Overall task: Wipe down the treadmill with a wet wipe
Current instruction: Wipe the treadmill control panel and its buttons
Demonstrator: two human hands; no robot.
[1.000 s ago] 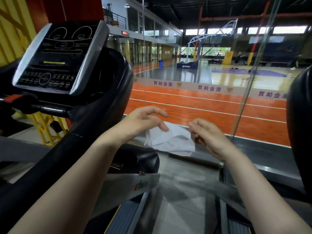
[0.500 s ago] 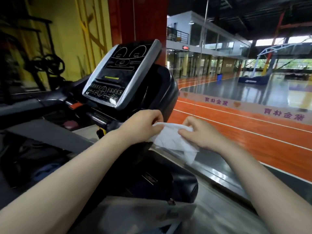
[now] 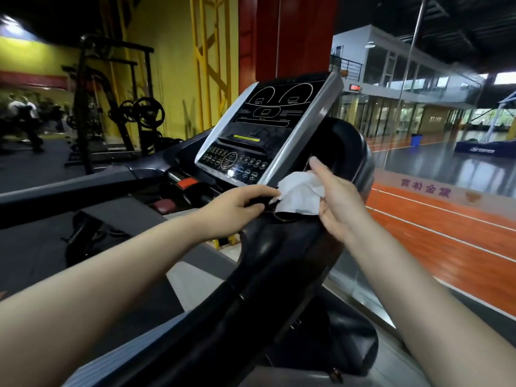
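A white wet wipe (image 3: 300, 195) is stretched between my two hands just below the lower right corner of the treadmill console (image 3: 265, 127). My left hand (image 3: 240, 208) pinches the wipe's left edge with fingertips. My right hand (image 3: 335, 202) holds the wipe's right side, thumb against it and index finger pointing up. The console is a black panel with a silver frame and rows of round buttons. The treadmill's black right handrail (image 3: 279, 261) runs under the wipe and toward me.
A red safety clip (image 3: 187, 183) sits left of the console. A weight rack with plates (image 3: 134, 113) stands at the back left before a yellow wall. A glass partition (image 3: 405, 129) on the right separates an orange running track (image 3: 446, 233) and a court.
The view swung left, bringing the console to the centre. Both hands rose with the wipe toward the console's lower right corner, and my right index finger has straightened.
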